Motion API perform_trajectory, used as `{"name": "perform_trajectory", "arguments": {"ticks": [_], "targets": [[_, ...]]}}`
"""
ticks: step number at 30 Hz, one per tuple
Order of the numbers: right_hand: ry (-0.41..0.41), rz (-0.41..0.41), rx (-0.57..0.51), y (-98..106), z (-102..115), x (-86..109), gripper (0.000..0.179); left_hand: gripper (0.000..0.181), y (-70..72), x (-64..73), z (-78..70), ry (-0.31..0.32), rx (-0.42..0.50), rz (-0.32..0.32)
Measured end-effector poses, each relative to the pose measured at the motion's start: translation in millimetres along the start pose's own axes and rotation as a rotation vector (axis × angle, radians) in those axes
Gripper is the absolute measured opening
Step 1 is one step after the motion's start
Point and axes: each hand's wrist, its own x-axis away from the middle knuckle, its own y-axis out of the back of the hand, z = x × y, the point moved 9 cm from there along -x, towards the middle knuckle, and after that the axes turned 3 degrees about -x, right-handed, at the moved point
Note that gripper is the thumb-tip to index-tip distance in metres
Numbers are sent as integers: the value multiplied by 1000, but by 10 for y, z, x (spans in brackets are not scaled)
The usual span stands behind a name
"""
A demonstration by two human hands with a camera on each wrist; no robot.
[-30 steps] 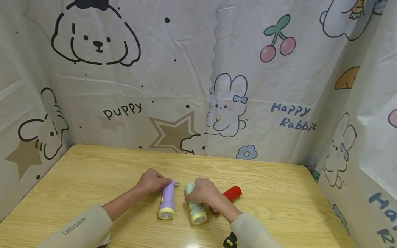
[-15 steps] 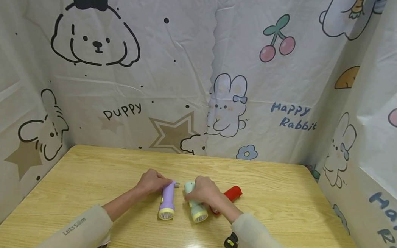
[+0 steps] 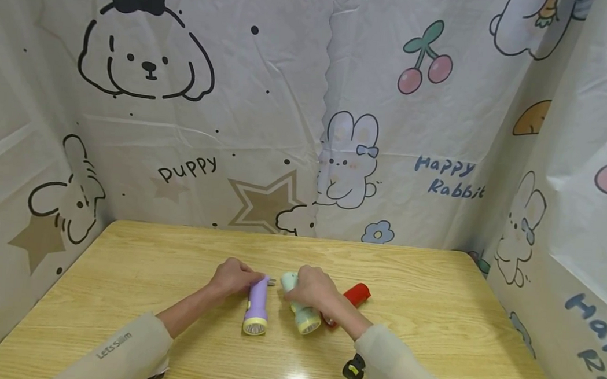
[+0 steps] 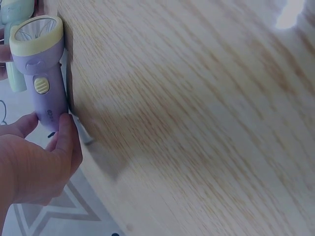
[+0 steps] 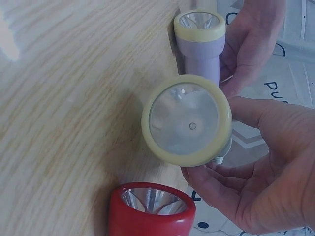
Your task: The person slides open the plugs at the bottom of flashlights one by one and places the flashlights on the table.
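A purple flashlight (image 3: pixel 257 304) with a yellow rim lies on the table, its lens toward me. My left hand (image 3: pixel 232 277) pinches its tail end between thumb and fingers, as the left wrist view shows on the purple body (image 4: pixel 47 93). Metal plug prongs (image 3: pixel 272 282) stick out near that end. My right hand (image 3: pixel 314 289) grips a mint-green flashlight (image 3: pixel 306 318) round its body, and in the right wrist view its yellow-rimmed lens (image 5: pixel 187 123) faces the camera. Just right of that hand lies a red flashlight (image 3: pixel 357 295), partly hidden by my right forearm.
The wooden table (image 3: pixel 410 323) ends at a printed cloth backdrop (image 3: pixel 266 123), and cloth also hangs at the left and right sides. A small black object with a yellow mark (image 3: pixel 353 370) is by my right sleeve.
My right hand has shifted slightly away from me with the mint-green flashlight, whose lens end has moved up and to the right. My left hand and the purple flashlight stay nearly still.
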Motion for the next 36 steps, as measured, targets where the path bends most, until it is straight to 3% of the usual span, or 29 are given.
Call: {"name": "perform_trajectory", "arguments": {"ticks": [13, 36], "targets": [[12, -17, 2, 1, 35, 15, 32, 29, 7, 17, -48, -26, 14, 4], [73, -68, 11, 109, 73, 66, 32, 27, 17, 51, -19, 3, 70, 20]]}}
